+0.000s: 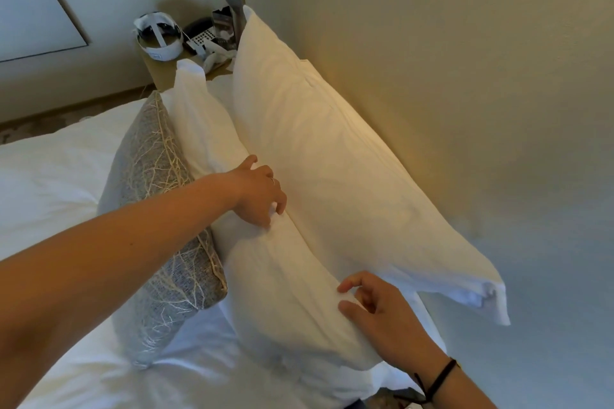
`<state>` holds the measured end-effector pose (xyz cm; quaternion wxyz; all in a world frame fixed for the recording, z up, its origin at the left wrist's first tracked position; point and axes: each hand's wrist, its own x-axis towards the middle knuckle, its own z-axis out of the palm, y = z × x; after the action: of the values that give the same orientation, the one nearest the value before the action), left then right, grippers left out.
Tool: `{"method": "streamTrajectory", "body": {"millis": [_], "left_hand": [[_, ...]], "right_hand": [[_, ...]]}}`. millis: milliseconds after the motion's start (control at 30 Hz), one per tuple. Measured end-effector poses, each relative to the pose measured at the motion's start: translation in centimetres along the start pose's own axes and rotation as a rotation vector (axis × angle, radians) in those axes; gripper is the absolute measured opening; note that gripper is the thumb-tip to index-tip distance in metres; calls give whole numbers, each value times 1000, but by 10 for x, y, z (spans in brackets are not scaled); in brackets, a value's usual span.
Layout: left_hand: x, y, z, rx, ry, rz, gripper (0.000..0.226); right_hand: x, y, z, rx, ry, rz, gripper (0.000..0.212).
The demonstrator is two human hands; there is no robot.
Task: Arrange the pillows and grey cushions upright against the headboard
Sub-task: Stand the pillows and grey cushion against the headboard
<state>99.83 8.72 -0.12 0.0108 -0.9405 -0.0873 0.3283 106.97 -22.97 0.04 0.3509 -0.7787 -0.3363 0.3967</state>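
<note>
Two white pillows stand on edge along the beige headboard [432,76]. The back pillow [332,149] leans on the headboard. The front pillow [282,276] stands just before it. My left hand [259,192] pinches the front pillow's top edge near its middle. My right hand [375,305] grips the same pillow's top edge at the near end. A grey cushion [156,209] with a pale branch pattern stands upright against the front pillow's other side.
A white duvet [59,183] covers the bed on the left. At the far end stands a bedside table [162,73] with a white headset, a phone and small items. The wall holds a framed panel [30,3] at the top left.
</note>
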Motion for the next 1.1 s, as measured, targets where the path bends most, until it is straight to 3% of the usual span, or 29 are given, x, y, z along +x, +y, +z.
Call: {"method": "streamTrajectory", "body": {"millis": [133, 300, 467, 767, 900, 1000, 1100], "left_hand": [[0, 4, -3, 88, 19, 3, 43], [3, -3, -4, 217, 448, 20, 24], [11, -6, 7, 224, 553, -21, 19], [28, 7, 32, -96, 447, -41, 20], [27, -5, 31, -153, 457, 4, 16], [27, -12, 27, -97, 498, 56, 22], [29, -28, 21, -14, 443, 128, 26]], "right_hand": [[-10, 1, -1, -68, 25, -28, 18], [-15, 14, -1, -85, 211, -35, 27], [-4, 36, 7, -278, 245, 21, 35], [16, 45, 37, -548, 51, 111, 21], [32, 11, 44, -437, 237, -134, 21], [62, -21, 60, -407, 151, -305, 20], [108, -46, 71, -354, 94, -305, 25]]}}
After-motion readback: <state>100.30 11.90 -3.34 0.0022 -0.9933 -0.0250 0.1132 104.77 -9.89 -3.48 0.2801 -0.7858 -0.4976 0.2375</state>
